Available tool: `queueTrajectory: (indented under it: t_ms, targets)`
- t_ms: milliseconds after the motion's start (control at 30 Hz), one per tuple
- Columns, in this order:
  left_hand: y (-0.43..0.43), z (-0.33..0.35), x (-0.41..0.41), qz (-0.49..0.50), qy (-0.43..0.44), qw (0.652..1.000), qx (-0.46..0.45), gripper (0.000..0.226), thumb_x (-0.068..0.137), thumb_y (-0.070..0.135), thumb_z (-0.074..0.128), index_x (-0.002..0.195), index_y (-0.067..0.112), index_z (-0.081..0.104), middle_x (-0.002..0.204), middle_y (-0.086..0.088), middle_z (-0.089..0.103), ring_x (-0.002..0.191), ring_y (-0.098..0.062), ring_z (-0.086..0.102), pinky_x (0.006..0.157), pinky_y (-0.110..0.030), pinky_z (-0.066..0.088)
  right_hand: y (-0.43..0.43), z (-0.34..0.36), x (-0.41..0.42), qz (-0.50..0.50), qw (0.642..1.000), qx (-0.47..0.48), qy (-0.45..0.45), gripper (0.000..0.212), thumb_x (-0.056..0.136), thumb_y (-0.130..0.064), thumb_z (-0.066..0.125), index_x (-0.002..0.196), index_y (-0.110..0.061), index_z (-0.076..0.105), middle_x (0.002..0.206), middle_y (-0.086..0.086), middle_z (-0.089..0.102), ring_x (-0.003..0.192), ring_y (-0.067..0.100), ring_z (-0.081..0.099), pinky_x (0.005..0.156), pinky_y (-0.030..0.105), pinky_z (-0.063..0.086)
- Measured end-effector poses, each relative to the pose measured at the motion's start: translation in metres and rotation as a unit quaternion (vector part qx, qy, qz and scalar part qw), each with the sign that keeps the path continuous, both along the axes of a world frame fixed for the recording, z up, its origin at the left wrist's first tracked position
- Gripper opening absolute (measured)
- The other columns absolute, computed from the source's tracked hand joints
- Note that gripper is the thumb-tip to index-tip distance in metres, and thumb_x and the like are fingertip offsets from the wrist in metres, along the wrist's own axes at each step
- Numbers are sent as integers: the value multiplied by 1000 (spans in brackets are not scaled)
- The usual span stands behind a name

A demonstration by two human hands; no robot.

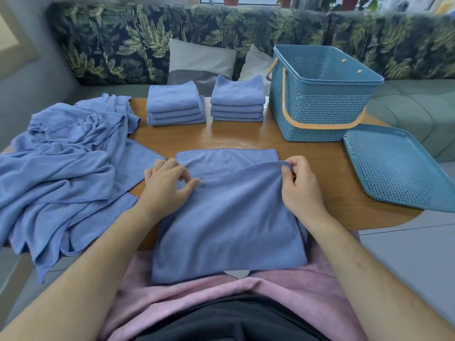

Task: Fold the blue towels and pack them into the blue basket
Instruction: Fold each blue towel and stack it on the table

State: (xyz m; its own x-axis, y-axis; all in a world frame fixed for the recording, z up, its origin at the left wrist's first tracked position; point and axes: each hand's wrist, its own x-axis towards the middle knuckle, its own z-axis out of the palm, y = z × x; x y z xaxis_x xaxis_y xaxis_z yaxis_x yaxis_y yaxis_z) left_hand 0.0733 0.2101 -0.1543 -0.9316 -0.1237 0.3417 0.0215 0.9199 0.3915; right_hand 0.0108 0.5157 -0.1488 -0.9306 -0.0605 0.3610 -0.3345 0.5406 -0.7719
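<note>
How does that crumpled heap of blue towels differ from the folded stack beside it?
The crumpled heap of blue cloth towels lies loose and wrinkled; the left stack of folded blue towels is squared and layered. The heap sprawls wide, hanging off the wooden table; the stack is compact. Both look the same blue fabric.

One wide-angle view came from the person's head, facing forward and steeply down. It sat close over the near edge of the wooden tabletop (234, 137), so both forearms ran up from the bottom corners to the left hand (167, 187) and right hand (301, 187) at mid-frame on a blue towel (229, 217). The leaf-patterned sofa back (123, 45) curved along the top, bent by the lens.
</note>
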Motion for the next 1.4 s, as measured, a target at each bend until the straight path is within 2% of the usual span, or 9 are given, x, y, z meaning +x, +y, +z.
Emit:
queueTrajectory:
  t_ms: [100,200,367,533,667,800,933,1067,1400]
  targets:
    - [-3,-3,0,-29,-16,999,17,14,94,46,63,99,32,62,107,16,53,107,-15,45,90,-35,27,2,0,0,12,1000,-11,-7,7,104,-17,49,100,-22,51,82,-5,64,75,6,58,64,21,40]
    - [-6,-7,-1,-41,-33,999,-9,25,95,49,61,115,33,64,112,16,54,111,-13,46,92,-34,27,2,0,-1,22,1000,-11,-11,8,104,-16,51,99,-22,52,79,-2,64,70,10,56,64,23,40]
    - [-7,-4,-2,-50,-9,999,-12,14,93,45,64,96,32,65,96,14,52,97,-9,48,85,-32,27,4,-3,-2,28,999,-5,-23,4,104,-21,53,100,-23,55,77,-6,64,66,7,54,61,19,39]
    - [-4,-4,1,-50,6,997,-54,7,96,34,62,96,28,65,94,14,55,96,-14,52,85,-34,30,7,-7,-5,28,998,24,-47,7,101,-24,57,95,-27,58,79,-11,62,70,2,56,65,22,42]
    - [-3,-6,2,-29,23,996,-76,11,94,34,62,97,25,67,96,12,57,97,-17,57,83,-34,30,11,-7,-7,28,987,156,-1,2,99,-23,55,99,-24,57,85,-7,64,81,19,60,72,39,48]
    - [-3,-6,2,-26,19,996,-84,24,90,43,53,95,24,66,96,11,57,96,-18,57,82,-34,31,8,-7,-7,-11,958,280,56,5,97,-19,54,101,-17,56,90,4,65,88,31,59,73,40,37]
    - [-4,-3,2,-41,19,996,-82,14,94,37,60,90,24,61,93,10,55,92,-19,57,82,-36,34,3,-8,-4,30,974,211,81,4,96,-9,55,97,-12,57,94,4,60,89,28,54,77,40,42]
    - [-4,-3,3,-49,31,995,-81,10,95,28,62,89,21,58,88,8,54,88,-22,56,82,-39,37,4,-8,-5,50,989,135,26,9,100,-11,52,95,-19,52,90,-2,57,85,19,52,72,34,38]
    - [-1,3,2,-54,44,996,49,8,103,21,51,97,16,51,80,1,62,75,-26,57,70,-44,45,4,-5,-3,46,984,172,25,5,103,-19,50,105,-15,52,88,3,60,83,26,56,69,43,44]
